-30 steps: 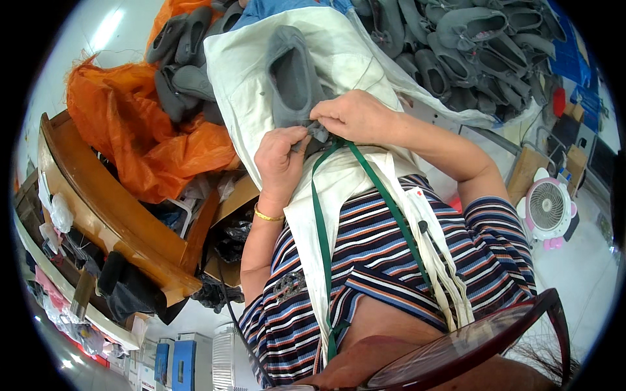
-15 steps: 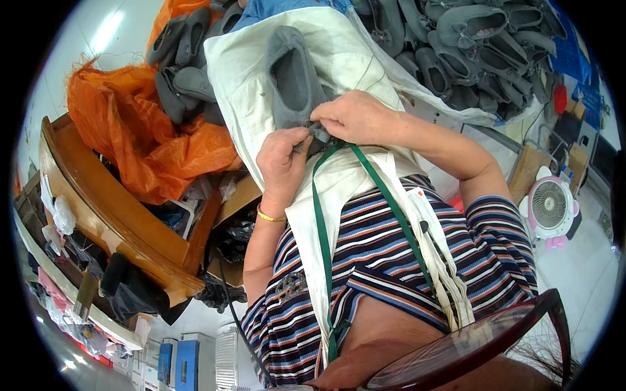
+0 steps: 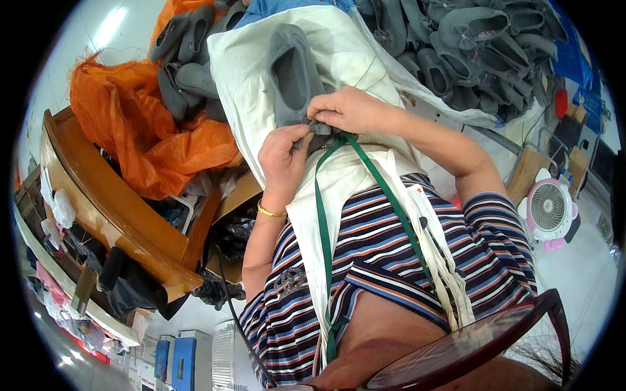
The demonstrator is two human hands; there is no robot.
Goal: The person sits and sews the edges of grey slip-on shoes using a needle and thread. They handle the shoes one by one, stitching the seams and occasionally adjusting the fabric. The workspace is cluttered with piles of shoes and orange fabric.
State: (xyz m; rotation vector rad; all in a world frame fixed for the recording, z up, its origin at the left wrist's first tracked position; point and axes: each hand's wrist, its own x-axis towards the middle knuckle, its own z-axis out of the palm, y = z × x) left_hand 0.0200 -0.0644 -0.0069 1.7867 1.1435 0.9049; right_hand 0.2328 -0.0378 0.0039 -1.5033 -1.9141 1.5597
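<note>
A grey fabric shoe upper lies on the white cloth over my lap. My left hand, with a gold bracelet at the wrist, pinches the near end of that grey piece. My right hand grips the same end from the other side, fingers closed on the fabric. Both hands touch each other above the green strap of my white apron.
A heap of grey shoe uppers fills the upper right. More grey uppers rest on an orange plastic bag at the left. A wooden bench runs lower left. A small pink-and-white fan stands on the floor at right.
My hands have barely shifted; the fingers keep working at the near end of the grey piece.
</note>
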